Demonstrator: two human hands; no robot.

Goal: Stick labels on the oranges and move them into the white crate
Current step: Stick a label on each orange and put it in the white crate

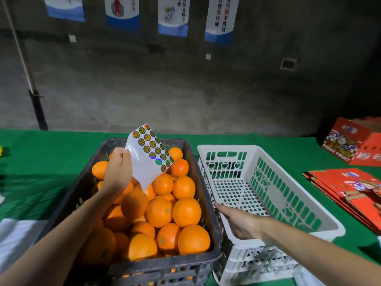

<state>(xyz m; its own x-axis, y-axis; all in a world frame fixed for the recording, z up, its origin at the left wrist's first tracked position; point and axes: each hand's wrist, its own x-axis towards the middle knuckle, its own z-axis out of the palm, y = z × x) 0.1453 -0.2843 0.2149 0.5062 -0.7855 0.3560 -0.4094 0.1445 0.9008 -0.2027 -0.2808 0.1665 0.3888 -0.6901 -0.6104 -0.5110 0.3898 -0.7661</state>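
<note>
A dark crate (pixel 208 203) at the centre is piled with several oranges (pixel 186 211); some carry small round labels. My left hand (pixel 118 170) is raised over the oranges, shut on a white label sheet (pixel 147 156) that holds several round shiny stickers. The white crate (pixel 292 180) stands just right of the dark one and has nothing inside. My right hand (pixel 240 221) grips the white crate's near left rim, fingers curled over the edge.
Both crates rest on a green-covered table (pixel 51 157). Flat red cardboard boxes (pixel 348 188) lie at the right, and a folded red fruit box (pixel 350 141) sits at the far right. A grey wall with posters rises behind. White cloth (pixel 14 238) lies at the near left.
</note>
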